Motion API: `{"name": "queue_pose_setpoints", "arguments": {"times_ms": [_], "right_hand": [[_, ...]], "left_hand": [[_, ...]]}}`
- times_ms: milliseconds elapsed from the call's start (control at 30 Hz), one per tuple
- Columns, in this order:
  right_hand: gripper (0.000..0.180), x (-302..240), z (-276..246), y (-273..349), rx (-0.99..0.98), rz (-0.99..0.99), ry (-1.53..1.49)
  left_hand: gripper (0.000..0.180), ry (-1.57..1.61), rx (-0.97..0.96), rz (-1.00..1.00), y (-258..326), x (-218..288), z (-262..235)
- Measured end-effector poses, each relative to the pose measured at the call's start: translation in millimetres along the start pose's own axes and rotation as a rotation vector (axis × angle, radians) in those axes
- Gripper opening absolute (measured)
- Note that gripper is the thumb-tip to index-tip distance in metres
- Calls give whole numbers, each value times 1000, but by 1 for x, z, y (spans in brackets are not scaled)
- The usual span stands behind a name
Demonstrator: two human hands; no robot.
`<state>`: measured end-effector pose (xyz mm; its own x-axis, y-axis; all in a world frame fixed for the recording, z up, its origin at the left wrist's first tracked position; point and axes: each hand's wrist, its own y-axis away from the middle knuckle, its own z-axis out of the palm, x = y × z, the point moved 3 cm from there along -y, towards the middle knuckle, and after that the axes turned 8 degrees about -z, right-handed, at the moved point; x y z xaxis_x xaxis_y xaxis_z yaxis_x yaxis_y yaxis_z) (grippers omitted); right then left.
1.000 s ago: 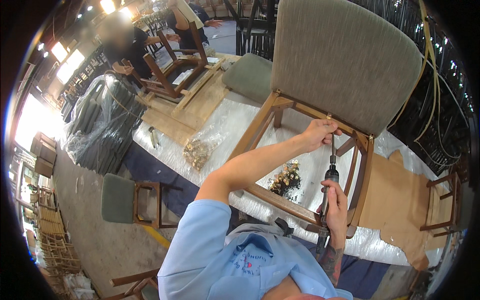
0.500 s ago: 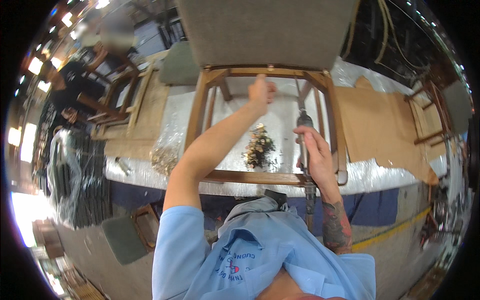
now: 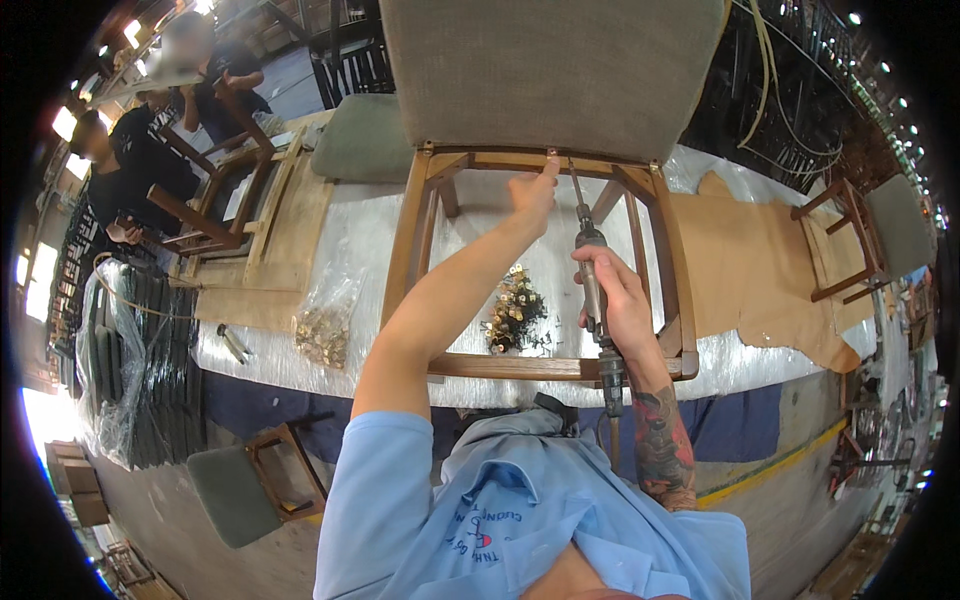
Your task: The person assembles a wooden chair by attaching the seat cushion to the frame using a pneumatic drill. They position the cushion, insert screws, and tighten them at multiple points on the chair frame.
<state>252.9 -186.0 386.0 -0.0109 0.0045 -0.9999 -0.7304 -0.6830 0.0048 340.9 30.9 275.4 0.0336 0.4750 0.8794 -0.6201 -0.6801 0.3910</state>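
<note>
- A wooden chair frame [image 3: 520, 367] lies on a desk [image 3: 370, 225] covered with shiny white sheeting; the person wears a light blue shirt and stands at the frame's near side.
- A large grey-brown upholstered panel [image 3: 555, 80] rises at the frame's far rail.
- The right hand [image 3: 618, 290] is closed around a slim dark power driver [image 3: 588, 237], which slants over the frame's near rail; its long bit points at the far rail.
- The left hand [image 3: 536, 198] reaches across the frame's opening, a finger extended to a small fitting [image 3: 552, 153] on the far rail, just beside the bit's tip; whether it pinches the fitting, I cannot tell.
- Inside the frame's opening is a heap of brass-coloured and black hardware [image 3: 514, 312].
- Left of the frame lies a clear bag [image 3: 322, 338] of similar brass-coloured pieces.
- Right of the frame is a brown sheet [image 3: 730, 270].
- Beyond the frame, far left, co-workers stand by another wooden chair [image 3: 222, 225].
</note>
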Motion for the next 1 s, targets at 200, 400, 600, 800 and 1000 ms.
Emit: {"name": "queue_pose_setpoints", "arguments": {"times_ms": [200, 400, 600, 800, 1000], "right_hand": [[37, 5, 7, -19, -15, 60, -3], [37, 0, 14, -32, -41, 66, 3], [36, 9, 14, -39, 6, 51, -12], [36, 12, 13, -44, -4, 36, -61], [39, 18, 19, -44, 28, 13, -39]], "left_hand": [[41, -9, 68, 74, -2, -1, 6], [44, -84, 115, 94, -17, -6, 4], [42, -120, 101, 53, -9, -1, 5], [40, -131, 105, 64, -13, -1, 4], [44, -133, 158, 54, -16, 1, 2]]}}
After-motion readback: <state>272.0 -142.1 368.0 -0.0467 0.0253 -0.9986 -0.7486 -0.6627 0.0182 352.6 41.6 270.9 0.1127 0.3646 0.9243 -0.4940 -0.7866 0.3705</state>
